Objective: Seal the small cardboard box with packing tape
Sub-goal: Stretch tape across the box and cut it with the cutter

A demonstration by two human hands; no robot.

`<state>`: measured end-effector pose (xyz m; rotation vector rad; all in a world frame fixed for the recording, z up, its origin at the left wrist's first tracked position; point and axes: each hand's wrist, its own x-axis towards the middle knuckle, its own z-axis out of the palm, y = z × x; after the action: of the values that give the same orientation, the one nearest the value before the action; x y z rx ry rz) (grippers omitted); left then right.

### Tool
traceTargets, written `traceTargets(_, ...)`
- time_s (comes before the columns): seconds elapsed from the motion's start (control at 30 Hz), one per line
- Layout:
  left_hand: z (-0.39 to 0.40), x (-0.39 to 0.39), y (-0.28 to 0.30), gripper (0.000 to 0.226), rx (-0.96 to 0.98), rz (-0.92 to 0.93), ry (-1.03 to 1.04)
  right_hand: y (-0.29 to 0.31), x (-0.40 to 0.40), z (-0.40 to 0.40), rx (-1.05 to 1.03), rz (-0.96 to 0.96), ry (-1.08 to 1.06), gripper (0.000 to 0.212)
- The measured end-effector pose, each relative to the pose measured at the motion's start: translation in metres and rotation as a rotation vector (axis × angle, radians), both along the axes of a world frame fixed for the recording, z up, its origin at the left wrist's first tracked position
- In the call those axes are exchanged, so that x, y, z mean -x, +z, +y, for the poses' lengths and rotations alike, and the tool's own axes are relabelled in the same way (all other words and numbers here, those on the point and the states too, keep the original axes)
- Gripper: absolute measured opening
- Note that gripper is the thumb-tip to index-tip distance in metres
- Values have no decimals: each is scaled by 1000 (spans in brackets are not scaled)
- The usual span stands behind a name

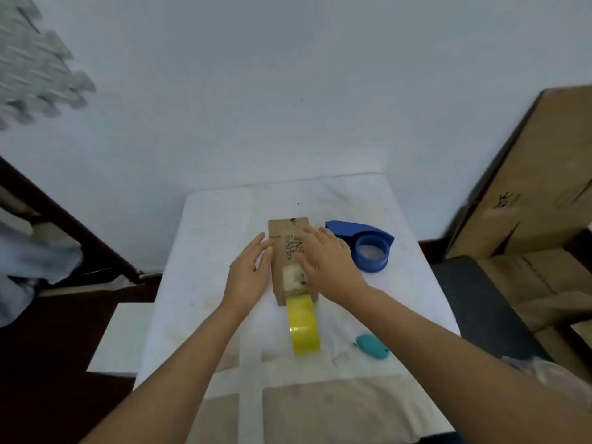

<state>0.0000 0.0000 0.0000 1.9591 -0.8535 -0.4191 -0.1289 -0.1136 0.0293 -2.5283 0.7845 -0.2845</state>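
A small brown cardboard box (286,238) with black print lies lengthwise on the white table (217,225). My left hand (248,272) rests flat against the box's left side, fingers apart. My right hand (323,262) lies flat on the box's top and right side, palm down. A yellowish roll of packing tape (302,328) stands on edge at the box's near end, and a strip of it runs up onto the box top, where a crumpled clear patch (293,277) shows between my hands.
A blue tape dispenser (368,248) lies right of the box. A small teal object (371,347) sits near the front right of the table. Large cardboard boxes (538,193) stack at the right. Dark furniture (64,225) stands at the left.
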Motion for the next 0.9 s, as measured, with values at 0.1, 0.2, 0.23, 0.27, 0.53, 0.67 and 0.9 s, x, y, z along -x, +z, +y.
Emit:
traceTargets(0.1,0,4,-13,26,81,-49,36,-20,1,1,22,-145,-12,38)
traceTargets(0.2,4,12,-24,27,138,-122,0,-38,5,4,18,-278,-11,34)
traceTargets(0.23,6,14,-27,28,153,-140,-2,-42,7,5,6,-309,-9,34)
traceTargets(0.27,8,16,-30,28,168,-152,-3,-43,11,6,3,-338,-6,34)
traceTargets(0.53,44,67,-29,29,202,-88,55,-61,83,29,-32,-332,-69,38)
traceTargets(0.67,65,91,-27,31,204,17,106,-82,130,42,20,-110,-158,45)
traceTargets(0.9,74,109,-21,35,135,193,158,-113,161,56,122,103,-243,51)
